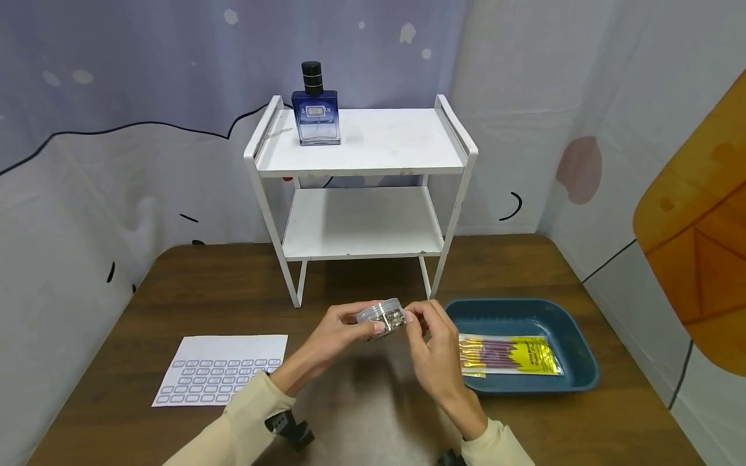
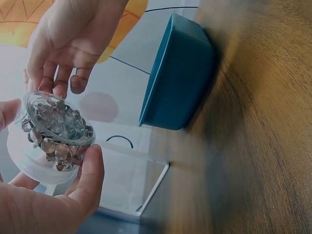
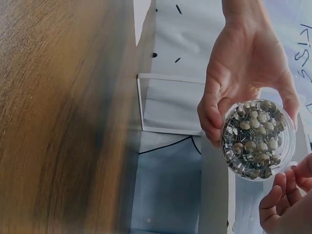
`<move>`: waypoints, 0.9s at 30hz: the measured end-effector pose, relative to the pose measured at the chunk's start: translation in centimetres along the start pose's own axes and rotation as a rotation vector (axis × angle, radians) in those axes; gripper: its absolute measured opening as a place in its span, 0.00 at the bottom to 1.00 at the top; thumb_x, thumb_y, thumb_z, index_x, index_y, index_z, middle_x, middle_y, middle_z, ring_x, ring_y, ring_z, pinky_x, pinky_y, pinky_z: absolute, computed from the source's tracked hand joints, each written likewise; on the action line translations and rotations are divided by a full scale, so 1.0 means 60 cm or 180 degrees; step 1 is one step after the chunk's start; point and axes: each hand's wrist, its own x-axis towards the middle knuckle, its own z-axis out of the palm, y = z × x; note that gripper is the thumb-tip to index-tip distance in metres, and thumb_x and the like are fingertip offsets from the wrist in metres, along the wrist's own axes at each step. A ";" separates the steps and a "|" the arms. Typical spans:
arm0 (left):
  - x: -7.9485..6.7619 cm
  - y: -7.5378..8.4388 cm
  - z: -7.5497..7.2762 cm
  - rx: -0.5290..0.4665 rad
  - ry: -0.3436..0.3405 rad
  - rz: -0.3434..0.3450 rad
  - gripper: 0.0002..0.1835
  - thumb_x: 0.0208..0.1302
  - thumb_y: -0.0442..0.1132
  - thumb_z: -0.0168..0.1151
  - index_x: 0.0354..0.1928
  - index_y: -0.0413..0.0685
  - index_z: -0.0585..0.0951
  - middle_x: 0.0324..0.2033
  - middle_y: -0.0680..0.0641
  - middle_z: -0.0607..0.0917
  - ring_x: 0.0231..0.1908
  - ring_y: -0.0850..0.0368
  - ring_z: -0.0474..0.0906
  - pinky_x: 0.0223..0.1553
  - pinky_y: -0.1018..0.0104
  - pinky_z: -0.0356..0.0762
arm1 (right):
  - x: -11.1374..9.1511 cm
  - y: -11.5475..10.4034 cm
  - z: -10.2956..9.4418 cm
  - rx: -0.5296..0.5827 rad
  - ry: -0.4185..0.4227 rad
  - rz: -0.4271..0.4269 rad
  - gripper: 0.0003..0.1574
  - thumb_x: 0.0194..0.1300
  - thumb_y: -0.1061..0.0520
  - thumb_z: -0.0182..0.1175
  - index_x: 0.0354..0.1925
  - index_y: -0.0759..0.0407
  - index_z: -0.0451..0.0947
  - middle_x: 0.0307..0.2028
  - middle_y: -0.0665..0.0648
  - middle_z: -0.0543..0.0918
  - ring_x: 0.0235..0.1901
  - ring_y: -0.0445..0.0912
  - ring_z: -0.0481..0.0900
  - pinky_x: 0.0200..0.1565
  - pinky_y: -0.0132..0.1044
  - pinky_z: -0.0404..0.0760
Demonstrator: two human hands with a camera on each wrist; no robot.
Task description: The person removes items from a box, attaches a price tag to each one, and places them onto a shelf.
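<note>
A small round clear jar (image 1: pixel 381 317) packed with metal thumbtacks (image 3: pixel 258 139) is held tilted above the table, in front of the shelf. My left hand (image 1: pixel 333 336) grips it from the left, with the thumb on its near side. From the right, my right hand (image 1: pixel 437 359) pinches at the jar's edge with thumb and forefinger. Close to those fingertips, the right wrist view shows a small clear tab (image 3: pixel 292 165) at the rim. A translucent whitish lid (image 2: pixel 31 165) covers one end of the jar in the left wrist view.
A white two-tier shelf (image 1: pixel 361 223) stands at the back, with a blue perfume bottle (image 1: pixel 317 120) on top. At right, a teal tray (image 1: pixel 524 307) holds yellow-and-purple packets (image 1: pixel 507 355). A sheet of printed labels (image 1: pixel 224 369) lies at left on the wooden table (image 1: pixel 175 291).
</note>
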 end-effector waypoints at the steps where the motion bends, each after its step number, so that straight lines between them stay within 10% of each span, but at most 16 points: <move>1: 0.000 0.000 0.000 0.0013 -0.0002 0.0000 0.27 0.59 0.39 0.68 0.62 0.42 0.80 0.45 0.43 0.85 0.41 0.57 0.77 0.41 0.66 0.76 | 0.000 -0.001 0.000 -0.0001 -0.0002 -0.0036 0.07 0.68 0.69 0.59 0.34 0.61 0.81 0.30 0.52 0.78 0.27 0.37 0.71 0.28 0.28 0.74; 27: 0.000 0.001 -0.003 -0.0047 -0.0053 0.0105 0.27 0.60 0.37 0.68 0.61 0.35 0.78 0.42 0.47 0.85 0.39 0.59 0.77 0.40 0.68 0.77 | -0.007 0.004 0.004 -0.0444 -0.0085 -0.0770 0.09 0.58 0.73 0.66 0.37 0.63 0.84 0.34 0.57 0.77 0.32 0.44 0.77 0.36 0.30 0.76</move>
